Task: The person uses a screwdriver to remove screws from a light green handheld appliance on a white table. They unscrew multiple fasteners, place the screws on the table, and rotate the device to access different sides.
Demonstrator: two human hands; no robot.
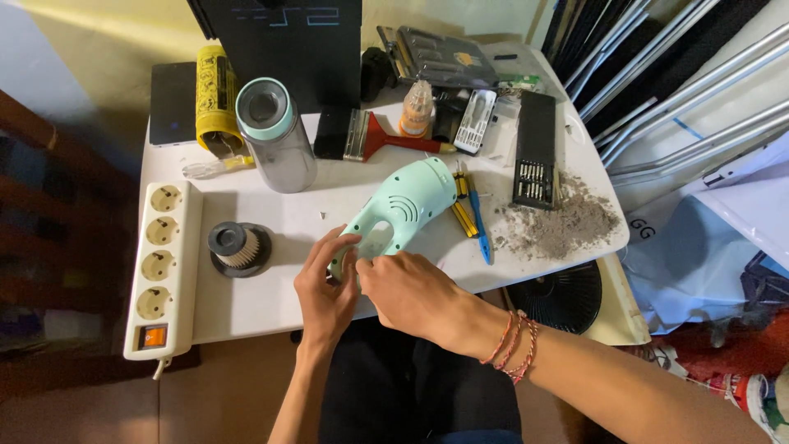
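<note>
Seen from the head camera, a person seated at a small white table (271, 300) works on a mint-green handheld vacuum body (403, 205) lying aslant at the centre of the frame, its handle end toward the lower middle. The left hand (325, 288) curls its fingers around the handle's end, gripping it, while the right hand (415, 292), red string bracelets at the wrist, pinches at the same end with bent fingers. Left of the hands stands a round pleated filter (237, 247), and beyond it, along the left edge, a white power strip (160, 267). A clear tumbler (275, 136) lies in the upper left. Right of the vacuum lie screwdrivers (472, 218), a black bit case (534, 148) and a pile of grey dust (559, 226).
</note>
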